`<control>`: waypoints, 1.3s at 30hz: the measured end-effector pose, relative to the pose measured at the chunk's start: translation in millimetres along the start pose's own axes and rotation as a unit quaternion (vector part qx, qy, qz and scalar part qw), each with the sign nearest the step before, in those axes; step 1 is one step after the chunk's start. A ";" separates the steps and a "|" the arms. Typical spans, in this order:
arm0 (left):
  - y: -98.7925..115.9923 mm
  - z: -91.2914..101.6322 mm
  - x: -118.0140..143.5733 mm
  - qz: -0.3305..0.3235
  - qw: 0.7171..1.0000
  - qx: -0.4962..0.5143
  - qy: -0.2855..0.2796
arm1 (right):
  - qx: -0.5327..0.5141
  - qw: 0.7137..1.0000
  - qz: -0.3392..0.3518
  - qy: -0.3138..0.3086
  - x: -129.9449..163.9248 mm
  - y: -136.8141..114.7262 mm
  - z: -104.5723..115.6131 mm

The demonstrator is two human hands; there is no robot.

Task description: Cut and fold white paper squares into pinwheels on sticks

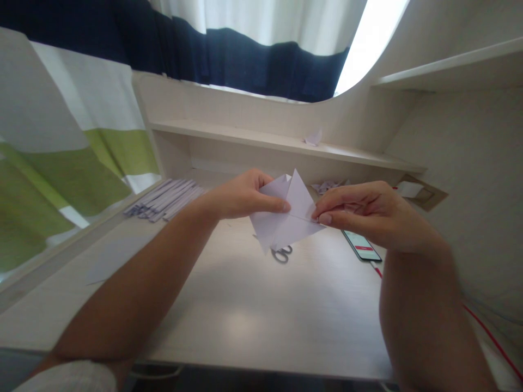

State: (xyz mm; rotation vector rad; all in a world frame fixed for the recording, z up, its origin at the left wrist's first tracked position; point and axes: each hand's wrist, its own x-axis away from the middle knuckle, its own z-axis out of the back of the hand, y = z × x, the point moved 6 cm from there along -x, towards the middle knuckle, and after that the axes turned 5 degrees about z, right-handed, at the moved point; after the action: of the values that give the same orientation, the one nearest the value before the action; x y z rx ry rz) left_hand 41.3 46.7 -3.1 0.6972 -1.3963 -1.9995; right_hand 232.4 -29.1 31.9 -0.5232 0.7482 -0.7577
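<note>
A white folded paper [300, 198] with pointed flaps is held in the air above the desk, between both hands. My left hand [249, 196] is closed on its left side, thumb pressed on the front near the centre crease; the fingers behind are hidden by the paper. At the right corner my right hand [363, 209] pinches the paper between thumb and fingertips. Below the paper, scissors [281, 254] lie on the desk, their blades mostly hidden behind it.
Bundled paper strips [165, 198] lie at the back left, with a white sheet [118, 258] nearer. A phone [362, 246] with a red cable sits at right. Crumpled paper pieces [326, 187] lie behind my hands. A small folded paper [313, 138] stands on the shelf [245, 136].
</note>
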 end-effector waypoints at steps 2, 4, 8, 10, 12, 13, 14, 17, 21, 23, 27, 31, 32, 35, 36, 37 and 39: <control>-0.6 0.8 -0.3 0.000 1.000 -0.005 0.003 | 0.001 1.000 0.006 0.001 -0.4 -0.5 0.3; -0.3 1.2 -0.8 -0.003 1.000 -0.006 0.005 | 0.007 1.000 0.010 0.006 -1.1 -1.5 0.6; 1.1 0.8 -1.2 -0.001 1.000 -0.010 0.006 | 0.027 1.000 0.011 0.005 -2.3 -3.2 -0.6; 1.2 0.9 -0.8 0.008 1.000 -0.019 0.010 | 0.032 0.999 0.007 0.004 -2.5 -3.4 -1.1; 1.5 1.0 -0.2 0.012 1.000 -0.023 0.012 | 0.035 0.999 0.000 0.007 -2.5 -3.2 -0.9; 1.7 0.9 0.1 0.011 1.000 -0.023 0.011 | 0.036 0.999 -0.003 0.009 -2.5 -3.1 -0.9; 1.9 0.8 0.4 0.010 1.000 -0.020 0.009 | 0.037 0.999 -0.005 0.010 -2.4 -3.1 -0.8; 1.9 0.5 1.0 0.009 1.000 -0.015 0.005 | 0.039 0.999 -0.009 0.010 -1.9 -3.0 -0.8; 2.2 0.3 1.1 0.009 1.000 -0.014 0.004 | 0.030 0.999 -0.013 0.010 -1.0 -1.1 -0.7; 2.3 0.1 0.8 0.009 1.000 -0.011 0.003 | 0.022 1.000 -0.015 0.011 -0.9 0.2 -0.8; 2.1 -0.3 0.4 0.009 1.000 -0.010 0.005 | 0.002 1.000 -0.014 0.016 -1.1 1.5 -1.2; 2.5 -0.2 0.8 0.008 1.000 -0.012 0.007 | -0.005 1.000 -0.015 0.014 -1.5 0.7 -1.8; 2.7 -0.2 0.9 0.009 1.000 -0.013 0.008 | -0.007 1.000 -0.017 0.014 -1.6 0.5 -1.9; 2.6 0.0 0.7 0.013 1.000 -0.017 0.011 | -0.014 1.000 -0.023 0.013 -2.2 0.7 -2.4; 2.5 -0.1 0.5 0.014 1.000 -0.020 0.012 | -0.016 0.999 -0.025 0.014 -2.3 0.9 -2.6; 2.4 -0.1 0.3 0.013 1.000 -0.023 0.012 | -0.018 0.999 -0.026 0.015 -2.5 1.2 -2.7; 2.1 -0.3 -0.2 0.010 0.999 -0.028 0.011 | -0.021 0.999 -0.030 0.016 -2.6 1.8 -3.0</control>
State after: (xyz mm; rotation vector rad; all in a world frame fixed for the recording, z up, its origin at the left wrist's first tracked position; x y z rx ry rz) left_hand 42.0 46.2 -1.1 0.6763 -1.3242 -2.0019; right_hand 229.6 -26.5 29.9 -0.5750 0.7832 -0.8092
